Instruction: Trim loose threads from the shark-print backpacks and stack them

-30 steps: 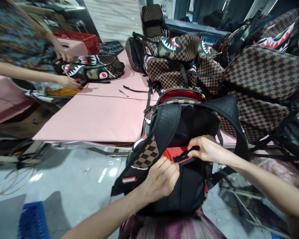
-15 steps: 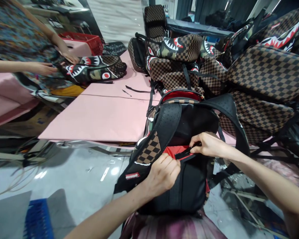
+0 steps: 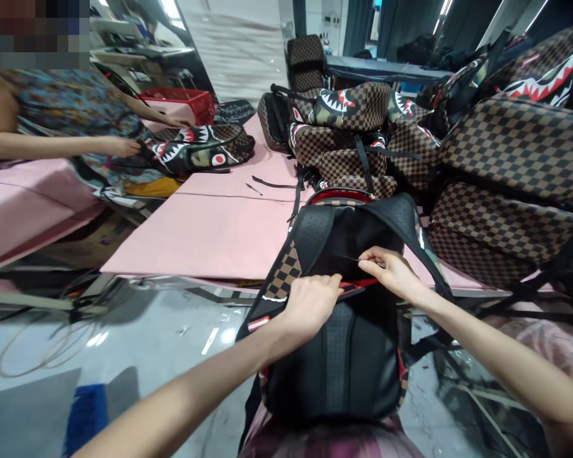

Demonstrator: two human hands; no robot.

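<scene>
A black backpack (image 3: pixel 348 356) with checkered brown trim, camouflage sides and a red lining leans from my lap against the pink table (image 3: pixel 205 232), its back panel facing me. My left hand (image 3: pixel 310 305) is closed on the edge of a back pocket opening where a thin strip of red lining shows. My right hand (image 3: pixel 391 270) pinches a small dark zipper pull at the same opening, just right of the left hand. Two padded black shoulder straps run up from my hands to the bag's top.
A heap of checkered and shark-mouth backpacks (image 3: pixel 363 127) fills the table's far right side. Across the table another person's hands (image 3: pixel 124 146) rest on a shark-mouth bag (image 3: pixel 200 149). A red crate (image 3: pixel 186 102) stands behind it. Cables lie on the glossy floor at left, beside a blue crate (image 3: pixel 86 416).
The pocket opening has narrowed, so much less red lining shows. My hands have come closer together and sit higher on the bag. The view has tilted down a little.
</scene>
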